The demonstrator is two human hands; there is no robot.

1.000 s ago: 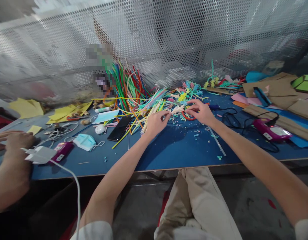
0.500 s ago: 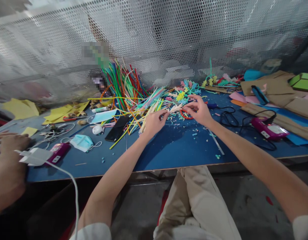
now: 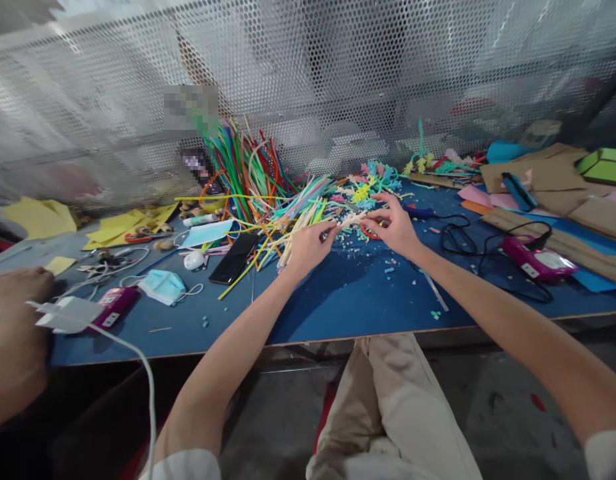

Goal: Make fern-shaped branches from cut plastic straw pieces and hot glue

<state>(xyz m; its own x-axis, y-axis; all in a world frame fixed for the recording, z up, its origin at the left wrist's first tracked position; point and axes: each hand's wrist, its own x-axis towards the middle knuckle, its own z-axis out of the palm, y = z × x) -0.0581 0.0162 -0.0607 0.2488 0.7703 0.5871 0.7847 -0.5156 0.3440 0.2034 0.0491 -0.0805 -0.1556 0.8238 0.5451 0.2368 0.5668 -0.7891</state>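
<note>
Between my two hands runs a short cream-coloured fuzzy piece (image 3: 353, 219), which looks like pipe cleaner with small branching bits. My left hand (image 3: 312, 245) pinches its left end between thumb and fingers. At the other end, the thumb and index finger of my right hand (image 3: 395, 223) close on it, the remaining fingers lifted. Partly hidden behind the right hand is an orange-red ring (image 3: 369, 231). A heap of cut pipe cleaners (image 3: 308, 217) in cream, yellow and pastel colours lies just behind the left hand. Beyond the hands sit yellow star-shaped pieces (image 3: 362, 193).
A black phone (image 3: 233, 257), a blue face mask (image 3: 163, 286) and a purple power socket (image 3: 114, 307) lie to the left, near another person's hand (image 3: 23, 287). Rightward are a corded blue-handled tool (image 3: 419, 212), a second purple socket (image 3: 538, 259) and cardboard (image 3: 538, 173). Perforated metal mesh (image 3: 313, 80) stands behind.
My right hand has shifted slightly left along the cream piece, its fingers closing in on the end. My left hand stays nearly in place. The other person's hand has moved a little left.
</note>
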